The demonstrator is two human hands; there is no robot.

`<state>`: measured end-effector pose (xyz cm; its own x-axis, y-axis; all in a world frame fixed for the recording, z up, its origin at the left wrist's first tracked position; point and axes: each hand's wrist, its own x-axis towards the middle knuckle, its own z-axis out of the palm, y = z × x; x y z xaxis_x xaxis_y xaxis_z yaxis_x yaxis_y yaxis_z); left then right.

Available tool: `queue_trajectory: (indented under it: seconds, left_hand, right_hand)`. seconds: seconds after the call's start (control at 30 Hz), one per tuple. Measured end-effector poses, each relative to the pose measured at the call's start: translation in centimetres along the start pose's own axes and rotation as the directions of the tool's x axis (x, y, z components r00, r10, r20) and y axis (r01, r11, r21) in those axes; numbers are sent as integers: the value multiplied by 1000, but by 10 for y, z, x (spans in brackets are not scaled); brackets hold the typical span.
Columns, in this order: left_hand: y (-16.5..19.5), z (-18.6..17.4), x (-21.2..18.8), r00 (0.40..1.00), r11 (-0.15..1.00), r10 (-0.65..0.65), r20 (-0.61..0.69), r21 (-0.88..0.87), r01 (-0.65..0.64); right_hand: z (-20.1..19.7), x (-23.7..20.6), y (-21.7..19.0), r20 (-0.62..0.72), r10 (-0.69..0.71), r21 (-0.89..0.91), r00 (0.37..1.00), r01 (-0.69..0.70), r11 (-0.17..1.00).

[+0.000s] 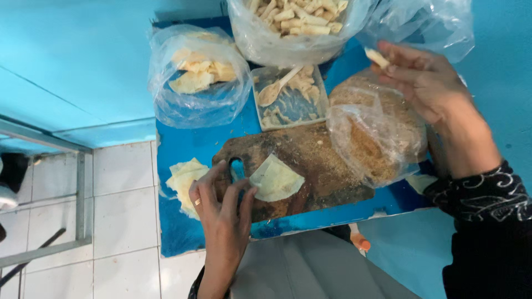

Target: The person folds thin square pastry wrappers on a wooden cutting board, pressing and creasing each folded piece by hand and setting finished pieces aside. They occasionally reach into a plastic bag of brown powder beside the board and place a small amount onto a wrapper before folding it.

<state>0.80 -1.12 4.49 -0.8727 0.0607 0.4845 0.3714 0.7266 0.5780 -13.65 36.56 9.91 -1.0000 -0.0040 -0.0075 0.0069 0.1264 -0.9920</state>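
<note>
Left hand (221,207) grip touching wrapper (275,180) edge.

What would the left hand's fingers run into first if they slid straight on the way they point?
Probably the pale folded wrapper on the wooden board; the left hand has its fingers already at the wrapper's edge.

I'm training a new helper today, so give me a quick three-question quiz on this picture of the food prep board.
1. True or false: the right hand holds a rolled piece.
2. What does the left hand touch? A) spoon B) thin wrapper C) crumb bag
3. What lies in the square tray?

Key: 1 true, its fingertips pinch a small roll. 2 B, the thin wrapper on the wooden board. 3 A wooden spoon in pale filling.
</note>
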Motion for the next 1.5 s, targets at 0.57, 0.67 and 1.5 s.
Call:
queue_trajectory:
  seconds: [0.57, 0.67, 1.5]
  left_hand:
    - [-6, 9, -9, 999, 1000, -27, 47, 14, 26]
    - [-2, 12, -10, 998, 1000, -12, 67, 19, 10]
    - [-10, 7, -20, 998, 997, -32, 53, -65, 35]
  right_hand:
    - [87, -131, 17, 286, -308, -940, 907, 327, 92]
    - [81, -134, 16, 242, -158, -964, 957, 256, 77]
    - [159, -129, 13, 239, -298, -601, 924, 382, 702]
